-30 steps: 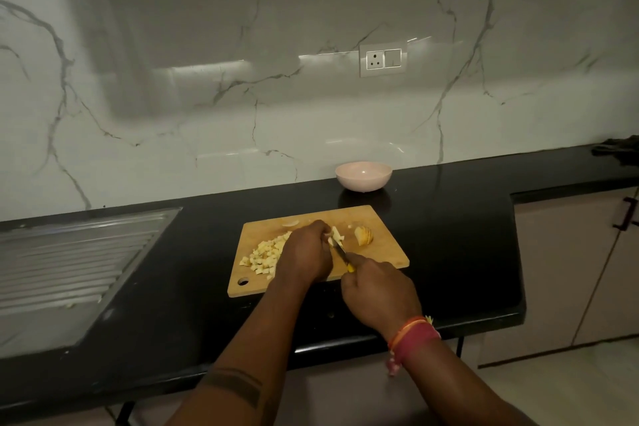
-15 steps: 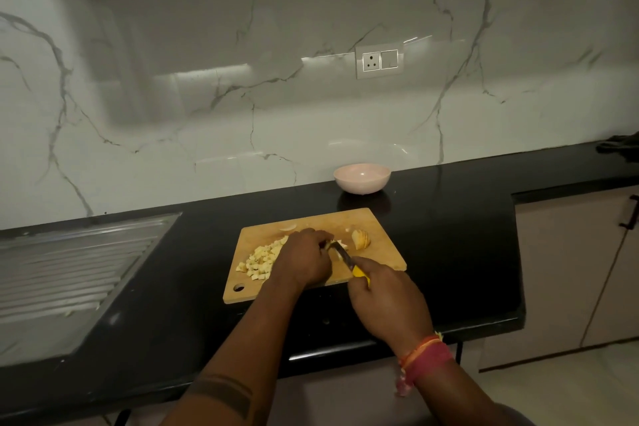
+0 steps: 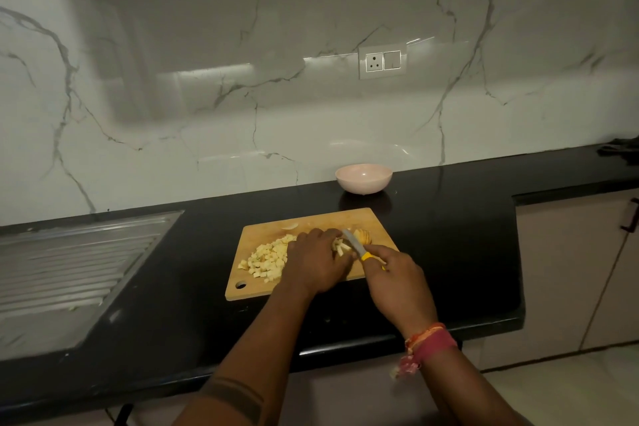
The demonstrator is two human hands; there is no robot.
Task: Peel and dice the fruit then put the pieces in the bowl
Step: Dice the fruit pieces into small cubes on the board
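A wooden cutting board [image 3: 262, 284] lies on the black counter. On its left part sits a pile of pale diced fruit [image 3: 266, 258]. My left hand [image 3: 316, 261] presses down on fruit strips [image 3: 340, 247] at the board's middle, mostly hiding them. My right hand [image 3: 397, 282] grips a yellow-handled knife [image 3: 354, 244], blade angled over the strips. An uncut fruit piece [image 3: 363, 235] rests just behind the blade, and a thin sliver [image 3: 289, 226] lies near the far edge. The pink bowl [image 3: 363, 177] stands behind the board by the wall, with nothing visible inside.
A steel sink drainboard [image 3: 69, 270] fills the counter's left. A wall socket [image 3: 382, 60] sits on the marble backsplash. The counter [image 3: 449, 235] ends at the right above cabinet doors [image 3: 567, 270]. A dark object [image 3: 622, 149] lies at the far right.
The view shifted slightly. My right hand drew the knife a little toward me and up between cuts; my left hand stayed on the strips. The diced pile is unchanged.
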